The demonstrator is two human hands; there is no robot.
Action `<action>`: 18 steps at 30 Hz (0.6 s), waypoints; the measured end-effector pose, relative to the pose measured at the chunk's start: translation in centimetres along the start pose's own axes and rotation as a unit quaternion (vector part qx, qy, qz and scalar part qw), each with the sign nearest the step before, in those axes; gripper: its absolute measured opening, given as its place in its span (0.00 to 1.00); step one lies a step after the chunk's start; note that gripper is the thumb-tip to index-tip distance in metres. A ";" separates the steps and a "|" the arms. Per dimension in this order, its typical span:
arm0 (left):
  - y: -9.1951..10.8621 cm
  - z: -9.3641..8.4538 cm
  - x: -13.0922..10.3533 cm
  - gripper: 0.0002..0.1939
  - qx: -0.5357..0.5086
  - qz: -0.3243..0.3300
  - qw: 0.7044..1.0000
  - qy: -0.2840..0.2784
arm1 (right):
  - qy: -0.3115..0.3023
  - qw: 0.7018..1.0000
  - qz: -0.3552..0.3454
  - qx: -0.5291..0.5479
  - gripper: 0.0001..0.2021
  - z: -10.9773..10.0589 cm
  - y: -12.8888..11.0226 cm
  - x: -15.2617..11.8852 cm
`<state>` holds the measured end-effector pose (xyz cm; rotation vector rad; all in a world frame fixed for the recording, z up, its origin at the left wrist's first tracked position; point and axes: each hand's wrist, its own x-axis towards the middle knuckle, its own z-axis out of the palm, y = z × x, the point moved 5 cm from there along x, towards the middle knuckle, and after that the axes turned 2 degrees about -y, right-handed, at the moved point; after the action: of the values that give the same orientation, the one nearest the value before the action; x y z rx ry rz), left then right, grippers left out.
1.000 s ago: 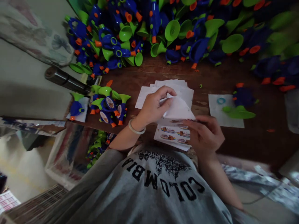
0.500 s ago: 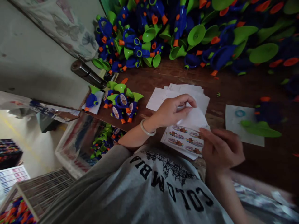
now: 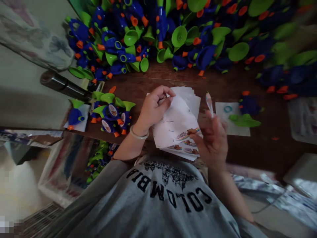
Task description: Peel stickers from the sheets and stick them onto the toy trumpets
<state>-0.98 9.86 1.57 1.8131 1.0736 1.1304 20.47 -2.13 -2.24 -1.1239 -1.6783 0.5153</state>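
Observation:
My left hand [image 3: 156,107], with a pale bangle at its wrist, pinches the top edge of a white sticker sheet [image 3: 173,117]. Most of that sheet is bare backing, and one oval brown-and-rainbow sticker [image 3: 187,133] shows near its lower right corner. Beneath it lie more sheets [image 3: 185,150] printed with the same design. To the right, my right hand [image 3: 213,142] holds up a peeled sticker [image 3: 209,103] at its fingertips, seen nearly edge-on. Its thumb is apart, close to the sheet's corner. Loose white sheets [image 3: 192,96] lie behind my left hand.
Blue, green and orange toy trumpets [image 3: 160,29] are heaped along the back. A few with oval labels [image 3: 111,112] stand at left, near a dark thermos [image 3: 64,86]. One blurred trumpet [image 3: 247,114] rests at right on white paper [image 3: 223,124]. A bin [image 3: 61,172] stands lower left.
My right hand has risen off the sheet with a sticker at its fingertips. The sheet in my left hand now lies flatter, showing bare backing. The view has shifted to the right.

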 end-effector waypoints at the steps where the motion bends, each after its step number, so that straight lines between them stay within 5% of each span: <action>1: 0.1 0.1 0.0 0.02 0.001 0.001 1.000 0.005 | 0.001 1.000 -0.006 -0.001 0.42 0.1 0.1 0.0; 11: 1.0 0.4 0.5 0.04 -0.037 0.039 0.998 -0.023 | 0.052 0.998 0.001 0.030 0.34 0.0 -1.2 0.5; 16: -0.1 1.4 1.0 0.02 -0.047 -0.004 0.998 -0.051 | 0.110 0.990 -0.084 -0.001 0.37 -0.5 -1.4 0.5; 18: -0.8 1.9 1.3 0.02 -0.050 -0.023 0.997 -0.058 | 0.116 0.985 -0.114 -0.052 0.32 -0.8 -1.5 0.4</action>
<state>0.91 11.06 0.63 1.7452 0.9694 1.0219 20.53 -2.69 -0.59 -1.0079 -1.6164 0.1475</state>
